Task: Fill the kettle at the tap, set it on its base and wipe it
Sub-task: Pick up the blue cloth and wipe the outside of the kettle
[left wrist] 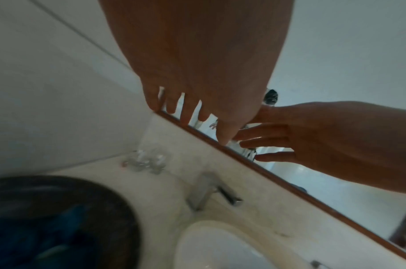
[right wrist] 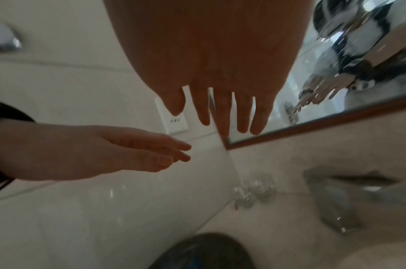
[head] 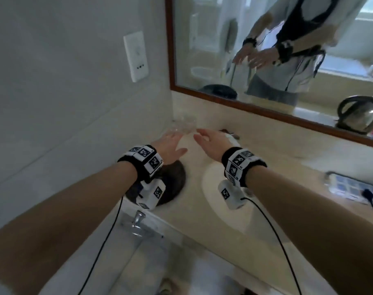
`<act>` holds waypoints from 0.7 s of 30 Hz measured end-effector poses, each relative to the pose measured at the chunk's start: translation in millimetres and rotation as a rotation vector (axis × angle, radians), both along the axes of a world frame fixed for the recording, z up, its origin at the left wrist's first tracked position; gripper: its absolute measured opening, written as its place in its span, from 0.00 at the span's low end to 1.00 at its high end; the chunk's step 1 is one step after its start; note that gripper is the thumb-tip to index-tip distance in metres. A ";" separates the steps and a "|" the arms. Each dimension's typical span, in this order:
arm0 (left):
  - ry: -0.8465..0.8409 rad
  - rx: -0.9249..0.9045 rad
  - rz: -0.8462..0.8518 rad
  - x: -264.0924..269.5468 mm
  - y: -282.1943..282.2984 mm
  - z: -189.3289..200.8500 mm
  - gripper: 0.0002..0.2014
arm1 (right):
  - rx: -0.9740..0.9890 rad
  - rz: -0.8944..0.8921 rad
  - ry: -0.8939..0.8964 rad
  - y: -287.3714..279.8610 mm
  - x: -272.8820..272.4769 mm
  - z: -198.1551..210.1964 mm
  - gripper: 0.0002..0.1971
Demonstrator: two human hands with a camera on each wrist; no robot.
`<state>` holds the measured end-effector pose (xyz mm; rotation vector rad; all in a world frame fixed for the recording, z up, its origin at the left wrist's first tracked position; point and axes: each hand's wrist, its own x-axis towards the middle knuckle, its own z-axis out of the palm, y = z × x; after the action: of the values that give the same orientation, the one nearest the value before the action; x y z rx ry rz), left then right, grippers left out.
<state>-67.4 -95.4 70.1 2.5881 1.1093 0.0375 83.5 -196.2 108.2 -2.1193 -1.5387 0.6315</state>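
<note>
Both my hands hover flat and empty over the beige counter. My left hand (head: 172,143) (left wrist: 197,91) is above the counter's left end, fingers straight and spread. My right hand (head: 209,141) (right wrist: 220,91) is beside it, palm turned inward, over the back of the white basin (head: 215,188). The chrome tap (left wrist: 211,191) (right wrist: 342,196) stands behind the basin, mostly hidden by my right hand in the head view. The steel kettle shows only as a reflection (head: 361,116) at the mirror's right edge. Neither hand touches anything.
A dark round dish (head: 170,184) (left wrist: 47,227) with something blue in it sits under my left wrist. Clear glasses (head: 184,124) (left wrist: 146,162) stand in the back left corner. A power strip (head: 351,188) lies right of the basin. A wall socket (head: 136,56) is on the left wall.
</note>
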 end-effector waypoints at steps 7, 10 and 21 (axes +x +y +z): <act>0.124 -0.093 0.167 -95.5 70.2 -111.8 0.36 | -0.310 0.326 -0.296 94.0 -89.6 -110.7 0.32; 0.156 -0.122 0.187 -118.7 80.6 -157.4 0.37 | -0.439 0.387 -0.335 110.1 -105.2 -161.4 0.42; 0.074 -0.180 0.117 -141.6 67.7 -183.9 0.28 | -0.393 0.318 -0.311 132.2 -125.7 -209.9 0.29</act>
<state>-209.1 -27.8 -113.8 2.3811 1.2297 -0.1260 -42.3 -63.9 -101.7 -2.3623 -2.0962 0.7949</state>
